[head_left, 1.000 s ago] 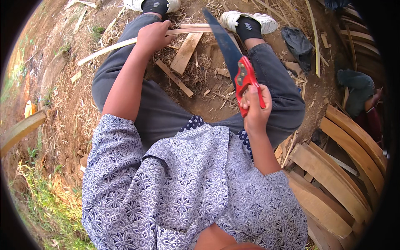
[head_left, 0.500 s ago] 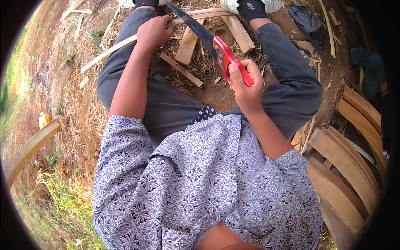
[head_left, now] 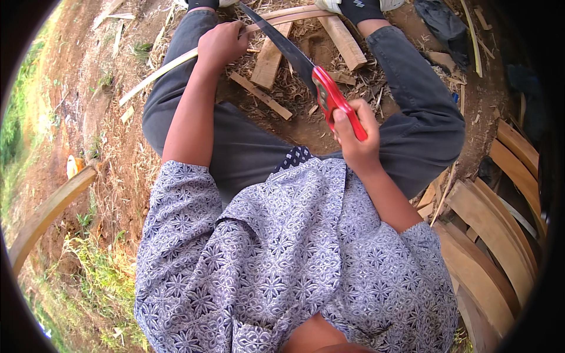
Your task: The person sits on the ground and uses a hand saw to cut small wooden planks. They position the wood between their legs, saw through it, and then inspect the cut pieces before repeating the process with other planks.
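My right hand [head_left: 360, 141] is closed around the red handle of a handsaw [head_left: 286, 48]. Its dark blade slants up and left, lying across a long, pale, slightly bowed wooden strip [head_left: 158, 73] close to the blade's tip. Just left of that crossing, my left hand [head_left: 220, 47] grips the strip, fingers wrapped over it, beside my left shin. The strip's right end reaches my right shoe [head_left: 329, 6]. Whether the teeth have cut into the wood cannot be made out.
Wood blocks [head_left: 343, 44] and a thin offcut [head_left: 261, 96] lie among shavings between my legs. At the right are stacked curved boards [head_left: 488, 241]; a dark plastic bag [head_left: 442, 26] lies far right. A curved beam [head_left: 50, 215] stands out at the left, near grass.
My right hand has drawn the handsaw back toward me and slightly right, its blade still across the strip. My left hand keeps its hold. The whole view has shifted a little.
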A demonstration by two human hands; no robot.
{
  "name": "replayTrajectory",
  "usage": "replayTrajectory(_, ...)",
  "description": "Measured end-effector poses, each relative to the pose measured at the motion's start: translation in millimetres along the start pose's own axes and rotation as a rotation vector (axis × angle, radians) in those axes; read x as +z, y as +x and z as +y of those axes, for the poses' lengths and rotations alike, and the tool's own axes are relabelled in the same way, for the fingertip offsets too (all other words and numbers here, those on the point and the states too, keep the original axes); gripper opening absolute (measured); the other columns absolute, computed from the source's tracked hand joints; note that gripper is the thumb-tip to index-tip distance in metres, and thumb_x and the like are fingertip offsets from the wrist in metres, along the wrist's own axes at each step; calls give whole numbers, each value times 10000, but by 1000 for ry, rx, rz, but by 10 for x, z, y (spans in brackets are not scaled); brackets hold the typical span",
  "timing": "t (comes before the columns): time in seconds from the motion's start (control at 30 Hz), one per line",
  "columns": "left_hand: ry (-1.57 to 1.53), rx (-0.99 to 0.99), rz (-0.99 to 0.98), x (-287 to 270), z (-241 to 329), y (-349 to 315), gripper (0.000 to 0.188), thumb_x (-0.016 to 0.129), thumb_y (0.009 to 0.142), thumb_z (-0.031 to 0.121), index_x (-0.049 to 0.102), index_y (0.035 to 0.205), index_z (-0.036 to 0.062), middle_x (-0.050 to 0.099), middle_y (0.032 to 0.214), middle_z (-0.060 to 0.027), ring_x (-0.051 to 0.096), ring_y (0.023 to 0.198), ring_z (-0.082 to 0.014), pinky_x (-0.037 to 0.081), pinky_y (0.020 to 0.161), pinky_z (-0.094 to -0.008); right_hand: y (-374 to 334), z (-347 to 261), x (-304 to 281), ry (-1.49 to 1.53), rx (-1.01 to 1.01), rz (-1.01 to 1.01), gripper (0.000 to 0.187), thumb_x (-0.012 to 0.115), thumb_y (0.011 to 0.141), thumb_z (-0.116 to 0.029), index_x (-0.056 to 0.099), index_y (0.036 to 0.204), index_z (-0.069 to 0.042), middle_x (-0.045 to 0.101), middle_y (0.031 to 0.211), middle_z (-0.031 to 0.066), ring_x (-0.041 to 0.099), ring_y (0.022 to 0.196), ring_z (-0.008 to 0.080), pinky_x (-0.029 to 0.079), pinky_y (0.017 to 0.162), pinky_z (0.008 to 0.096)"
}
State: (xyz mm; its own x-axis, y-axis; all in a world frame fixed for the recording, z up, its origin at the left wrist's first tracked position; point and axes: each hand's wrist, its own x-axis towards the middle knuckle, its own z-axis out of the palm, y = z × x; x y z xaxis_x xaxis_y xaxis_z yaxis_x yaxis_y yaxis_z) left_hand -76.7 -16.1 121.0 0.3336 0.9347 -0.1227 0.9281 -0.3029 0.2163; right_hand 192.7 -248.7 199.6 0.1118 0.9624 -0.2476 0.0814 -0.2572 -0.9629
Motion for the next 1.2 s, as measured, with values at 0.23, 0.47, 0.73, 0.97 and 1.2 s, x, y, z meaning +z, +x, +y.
replayTrajectory(0.23,-16,-31,4,-7,-1,-26,374,613,957,444,731,1111,125,751,1000,-147,703,969,-372,550,827,-488,-368,-174,-266,19,44,1,208,657,1026,-218,574,973,-35,544,811,-24,476,713,40,407,642,230)
replayTrajectory(0.47,-48,-36,-6,-26,11,-7,373,629,945,448,739,1096,125,749,990,-150,702,961,-376,551,816,-483,241,-48,135,14,-44,23,195,670,1014,-216,592,952,-48,538,789,-16,488,697,52,420,637,244)
replayTrajectory(0.73,-58,-41,0,23,-11,-9,367,642,938,452,741,1075,126,750,967,-148,706,944,-370,556,803,-477,366,-28,277,44,-19,32,184,663,1019,-216,590,959,-58,544,784,-19,494,672,46,422,618,241)
replayTrajectory(0.97,-64,-44,10,44,-35,-29,374,643,935,455,742,1074,122,753,972,-146,711,937,-369,557,796,-478,-399,-408,-86,17,110,32,174,631,1038,-201,566,978,-52,552,793,-29,500,663,22,417,600,214)
replayTrajectory(1.2,-76,-28,95,93,-44,-30,330,673,900,435,763,1006,136,756,913,-136,721,881,-366,571,764,-484,-197,-459,85,-96,14,24,180,635,1034,-191,576,953,-41,540,782,-20,502,686,49,425,623,243)
